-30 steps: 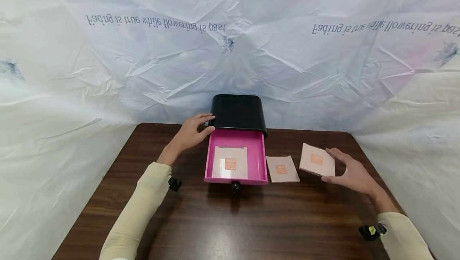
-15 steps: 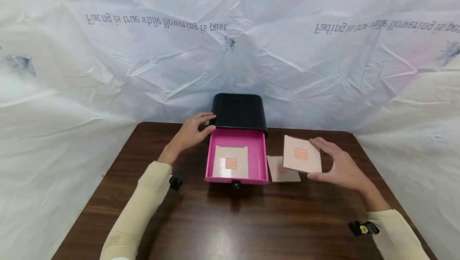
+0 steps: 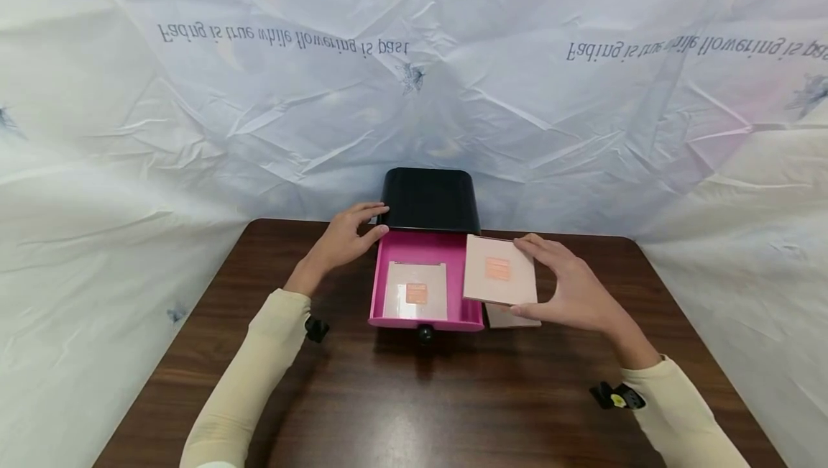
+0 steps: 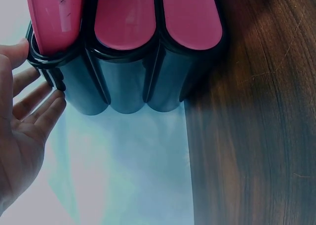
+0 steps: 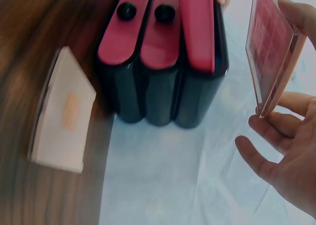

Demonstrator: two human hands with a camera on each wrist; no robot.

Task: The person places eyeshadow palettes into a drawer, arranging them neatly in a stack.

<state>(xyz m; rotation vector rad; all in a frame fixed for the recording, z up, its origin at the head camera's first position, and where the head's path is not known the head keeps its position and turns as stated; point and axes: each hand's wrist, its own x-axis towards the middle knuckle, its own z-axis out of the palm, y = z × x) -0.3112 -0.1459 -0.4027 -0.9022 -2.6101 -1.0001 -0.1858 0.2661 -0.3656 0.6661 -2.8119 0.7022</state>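
Note:
My right hand (image 3: 569,292) pinches a pale pink square makeup palette (image 3: 499,269) by its right side, thumb at the near edge and fingers at the far edge. In the head view it overlaps the right wall of an open pink drawer (image 3: 414,244). Inside that drawer lies a similar palette (image 3: 407,310). A third palette (image 5: 66,114) rests on the table to the drawer's right, partly hidden in the head view. My left hand (image 3: 343,241) touches the left side of the black drawer cabinet (image 3: 430,198), its fingers extended and the thumb by the front edge.
Two lower pink drawers (image 4: 126,18) are closed beneath the pulled-out one. The brown wooden table (image 3: 414,396) meets a pale printed sheet (image 3: 310,116) behind the cabinet and at the sides. A black knob (image 3: 425,335) sticks out from the drawer front.
My right hand has carried its palette leftward, from beyond the table palette to over the drawer's right edge. The left hand, cabinet and drawer stay where they were.

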